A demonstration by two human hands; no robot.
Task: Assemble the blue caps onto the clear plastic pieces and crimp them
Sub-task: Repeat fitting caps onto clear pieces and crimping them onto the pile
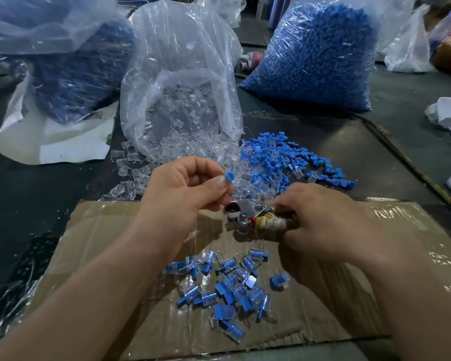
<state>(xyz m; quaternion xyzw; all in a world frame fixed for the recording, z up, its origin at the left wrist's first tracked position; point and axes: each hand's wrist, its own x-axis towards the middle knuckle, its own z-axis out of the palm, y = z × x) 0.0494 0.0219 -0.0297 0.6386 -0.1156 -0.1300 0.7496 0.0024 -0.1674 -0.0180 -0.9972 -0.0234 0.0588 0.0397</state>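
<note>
A person's left hand (pixel 185 188) is closed in a pinch, thumb and forefinger holding one blue cap (pixel 229 177) with its long axis nearly upright. The crimper (pixel 245 217) lies just below the cap, at about five o'clock from it, its metal head pointing to nine o'clock. The right hand (pixel 320 214) is wrapped shut round its taped handle. Finished pieces (pixel 229 285) lie on cardboard (pixel 110 230) at six o'clock.
</note>
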